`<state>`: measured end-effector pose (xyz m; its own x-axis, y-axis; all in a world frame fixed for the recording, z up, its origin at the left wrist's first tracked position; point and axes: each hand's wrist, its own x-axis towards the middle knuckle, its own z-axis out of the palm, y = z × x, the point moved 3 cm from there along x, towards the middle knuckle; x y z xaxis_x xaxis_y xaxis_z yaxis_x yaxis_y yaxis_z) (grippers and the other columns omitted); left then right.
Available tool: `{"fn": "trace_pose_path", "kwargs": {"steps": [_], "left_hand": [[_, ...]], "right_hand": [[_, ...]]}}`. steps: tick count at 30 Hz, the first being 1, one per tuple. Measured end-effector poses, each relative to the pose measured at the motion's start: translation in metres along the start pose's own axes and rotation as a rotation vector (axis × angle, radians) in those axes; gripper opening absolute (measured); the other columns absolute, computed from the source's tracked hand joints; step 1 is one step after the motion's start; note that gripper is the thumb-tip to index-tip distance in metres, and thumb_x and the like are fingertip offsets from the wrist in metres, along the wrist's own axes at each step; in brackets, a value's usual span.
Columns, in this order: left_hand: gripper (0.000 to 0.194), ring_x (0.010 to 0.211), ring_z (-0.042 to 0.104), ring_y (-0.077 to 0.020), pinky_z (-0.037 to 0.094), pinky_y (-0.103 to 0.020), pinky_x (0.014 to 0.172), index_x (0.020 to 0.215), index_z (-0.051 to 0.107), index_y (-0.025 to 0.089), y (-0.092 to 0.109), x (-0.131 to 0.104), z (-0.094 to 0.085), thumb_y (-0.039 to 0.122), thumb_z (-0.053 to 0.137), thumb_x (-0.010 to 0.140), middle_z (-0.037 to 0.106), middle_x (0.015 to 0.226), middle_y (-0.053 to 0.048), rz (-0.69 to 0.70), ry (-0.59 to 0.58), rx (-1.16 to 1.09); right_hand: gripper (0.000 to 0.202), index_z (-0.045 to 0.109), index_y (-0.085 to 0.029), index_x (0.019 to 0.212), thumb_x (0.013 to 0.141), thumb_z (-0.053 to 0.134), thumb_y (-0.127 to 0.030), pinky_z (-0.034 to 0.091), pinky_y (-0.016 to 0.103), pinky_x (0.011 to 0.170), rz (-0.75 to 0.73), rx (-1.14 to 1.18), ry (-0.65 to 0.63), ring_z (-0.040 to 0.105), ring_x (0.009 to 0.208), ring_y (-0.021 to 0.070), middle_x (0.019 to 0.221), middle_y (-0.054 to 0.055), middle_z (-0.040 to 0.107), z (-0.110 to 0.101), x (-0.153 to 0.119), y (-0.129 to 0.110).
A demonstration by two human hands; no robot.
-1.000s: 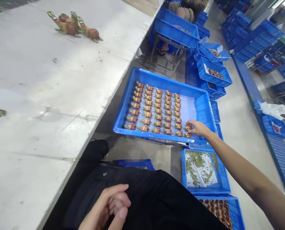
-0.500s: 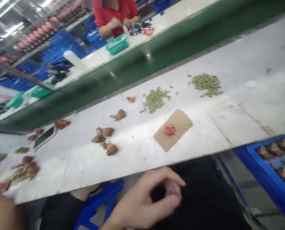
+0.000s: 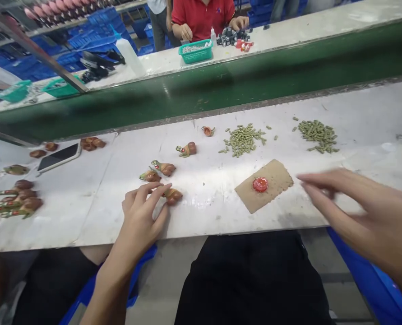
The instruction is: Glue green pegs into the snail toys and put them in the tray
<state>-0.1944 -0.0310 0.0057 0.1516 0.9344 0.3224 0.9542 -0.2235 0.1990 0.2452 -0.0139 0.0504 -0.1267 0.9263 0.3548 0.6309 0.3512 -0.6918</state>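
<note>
My left hand [image 3: 145,210] reaches over the white table with its fingers apart. Its index finger and thumb are at a small brown and green animal figurine [image 3: 173,197], partly covering it; whether they grip it I cannot tell. Two similar figurines, one of them a brown and green figurine [image 3: 164,168], lie just beyond the fingers. To the right, my right hand [image 3: 363,212] is blurred, thumb and index tips close together, and I cannot see whether anything is between them. Left of those tips, a glossy red blob [image 3: 260,184] sits on a piece of brown cardboard [image 3: 246,195].
Green pellets lie in a left pile [image 3: 244,140] and a right pile [image 3: 318,135]. A phone [image 3: 59,159] and more figurines [image 3: 26,198] are at left. Across the green divider [image 3: 201,92], a person in a red shirt [image 3: 202,20] works beside a green basket [image 3: 196,52].
My left hand has come into view at the figurines. My right hand has moved from the table's front edge to the right of the cardboard. The view has levelled.
</note>
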Motion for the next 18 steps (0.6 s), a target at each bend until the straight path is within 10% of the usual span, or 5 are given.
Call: {"fn": "trace_pose_path", "kwargs": {"steps": [8, 13, 18], "left_hand": [[0.021, 0.121, 0.072, -0.0397, 0.053, -0.055, 0.108, 0.125, 0.081, 0.026, 0.036, 0.009, 0.004, 0.032, 0.070, 0.108, 0.084, 0.122, -0.011, -0.065, -0.105, -0.361], [0.009, 0.104, 0.078, -0.0285, 0.059, -0.044, 0.095, 0.113, 0.074, 0.025, 0.053, 0.010, 0.013, 0.031, 0.076, 0.106, 0.082, 0.109, -0.005, -0.133, -0.126, -0.521], [0.026, 0.113, 0.080, -0.0252, 0.065, -0.038, 0.095, 0.124, 0.071, 0.026, 0.072, 0.015, 0.018, 0.034, 0.085, 0.103, 0.078, 0.123, -0.005, -0.347, -0.119, -1.058]], "right_hand": [[0.030, 0.092, -0.025, 0.122, 0.103, 0.070, -0.015, 0.044, 0.038, 0.064, -0.257, -0.398, -0.409, 0.077, 0.091, 0.0289, 0.124, 0.011, 0.085, 0.114, 0.138, 0.006], [0.023, 0.087, -0.021, 0.090, 0.100, 0.068, -0.012, 0.036, 0.039, 0.061, -0.299, -0.436, -0.449, 0.068, 0.078, 0.0255, 0.107, 0.011, 0.082, 0.128, 0.148, 0.007], [0.020, 0.087, -0.020, 0.099, 0.106, 0.069, -0.015, 0.049, 0.039, 0.072, -0.271, -0.368, -0.430, 0.072, 0.086, 0.0252, 0.113, 0.010, 0.083, 0.116, 0.148, -0.009]]}}
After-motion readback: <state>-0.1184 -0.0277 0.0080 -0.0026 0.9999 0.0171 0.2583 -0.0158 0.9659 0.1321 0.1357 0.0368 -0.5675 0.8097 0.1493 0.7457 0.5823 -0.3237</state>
